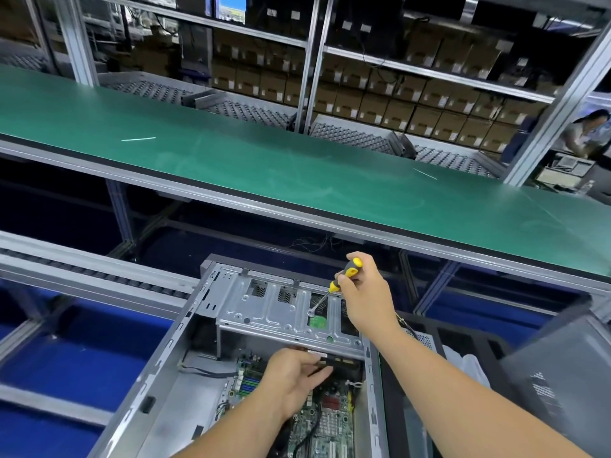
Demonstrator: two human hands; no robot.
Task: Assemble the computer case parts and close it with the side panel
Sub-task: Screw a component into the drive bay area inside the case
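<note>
Right hand (365, 294) grips yellow-black screwdriver (344, 277) over ribbed metal bracket (264, 305).

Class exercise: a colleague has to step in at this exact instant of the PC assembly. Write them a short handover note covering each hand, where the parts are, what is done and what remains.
Right hand: grips the yellow-and-black screwdriver, tip down on the metal drive cage.
Left hand: holds a black component under the cage's front edge.
The computer case lies open on its side; the motherboard is inside.
Done: cage seated in the case.
Left: whether the screw is tight cannot be told; finish fastening, then fit the side panel, which is not yet on.
</note>
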